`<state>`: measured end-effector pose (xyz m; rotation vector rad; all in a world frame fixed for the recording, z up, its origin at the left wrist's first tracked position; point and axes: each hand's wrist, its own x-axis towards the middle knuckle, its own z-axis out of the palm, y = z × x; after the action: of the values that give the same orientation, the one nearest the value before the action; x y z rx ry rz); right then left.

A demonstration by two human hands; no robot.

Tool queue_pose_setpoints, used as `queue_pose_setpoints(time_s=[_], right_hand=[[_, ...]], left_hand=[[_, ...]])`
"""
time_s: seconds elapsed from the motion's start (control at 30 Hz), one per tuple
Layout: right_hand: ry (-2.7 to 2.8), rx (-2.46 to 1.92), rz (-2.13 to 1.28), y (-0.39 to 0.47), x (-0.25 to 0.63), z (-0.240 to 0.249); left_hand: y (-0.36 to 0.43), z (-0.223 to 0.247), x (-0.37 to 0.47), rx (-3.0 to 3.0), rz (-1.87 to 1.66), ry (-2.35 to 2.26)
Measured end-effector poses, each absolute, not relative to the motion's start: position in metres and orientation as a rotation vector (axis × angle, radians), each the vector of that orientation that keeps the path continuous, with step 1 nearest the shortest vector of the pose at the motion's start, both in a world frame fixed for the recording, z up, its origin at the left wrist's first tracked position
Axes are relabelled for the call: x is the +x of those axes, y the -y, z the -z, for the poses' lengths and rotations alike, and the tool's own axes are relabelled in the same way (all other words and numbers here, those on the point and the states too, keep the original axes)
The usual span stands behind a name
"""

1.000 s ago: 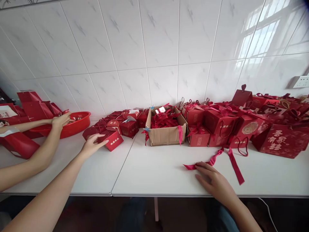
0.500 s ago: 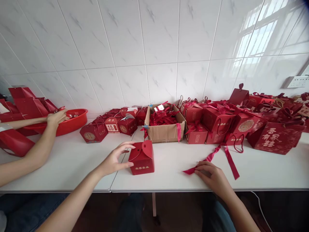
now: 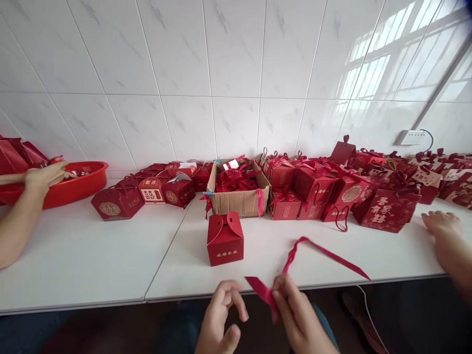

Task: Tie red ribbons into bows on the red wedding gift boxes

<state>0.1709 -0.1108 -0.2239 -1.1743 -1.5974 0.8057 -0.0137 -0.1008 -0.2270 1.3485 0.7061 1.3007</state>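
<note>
A crimson ribbon point(image 3: 320, 247) is pinched in my right hand point(image 3: 297, 314) at the table's front edge. One short end sticks out to the left of the fingers, and the long part trails across the white tabletop to the right. My left hand point(image 3: 223, 314) is just left of that short end, fingers curved and apart, with nothing in it. Beyond my hands stands a small red gift box point(image 3: 225, 243) with gold characters on its front. Its top flaps curve together and show holes; neither hand touches it.
A cardboard box point(image 3: 238, 202) full of red ribbons stands behind the gift box. Filled red boxes point(image 3: 317, 184) are stacked to its right, others point(image 3: 118, 200) to its left. A person's hands reach into a red basin point(image 3: 84, 183); another person's hand point(image 3: 442, 223) rests at right.
My left hand has let go of the gift box and come back toward me. My right hand has lifted the ribbon end and moved left. The view has turned right, and another hand appears there.
</note>
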Motion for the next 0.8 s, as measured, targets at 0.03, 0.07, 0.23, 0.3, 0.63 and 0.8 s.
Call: queue_pose_setpoints(time_s=[0.03,0.07,0.23,0.3,0.63,0.8], right_hand=[[1.588,-1.142,-0.921,0.116,0.162,0.222],[1.599,-1.115,-1.012,0.12,0.155,0.22],[1.605,-1.046,-1.209,0.118,0.145,0.215],[1.586,-1.021,-1.233,0.117,0.146,0.218],[1.454,-1.103,-0.888,0.123,0.159,0.234],[1.444,-1.032,-0.953,0.13,0.152,0.237]], left_hand=[[0.1,0.228,-0.01,1.319,-1.255,-0.763],[0.1,0.227,-0.009,1.298,-1.208,-0.808],[0.107,0.224,-0.018,1.259,-1.106,-1.079],[0.111,0.222,-0.02,1.257,-1.134,-1.156],[0.105,0.221,-0.001,1.437,-1.239,-1.211],[0.106,0.219,0.011,1.625,-1.372,-1.204]])
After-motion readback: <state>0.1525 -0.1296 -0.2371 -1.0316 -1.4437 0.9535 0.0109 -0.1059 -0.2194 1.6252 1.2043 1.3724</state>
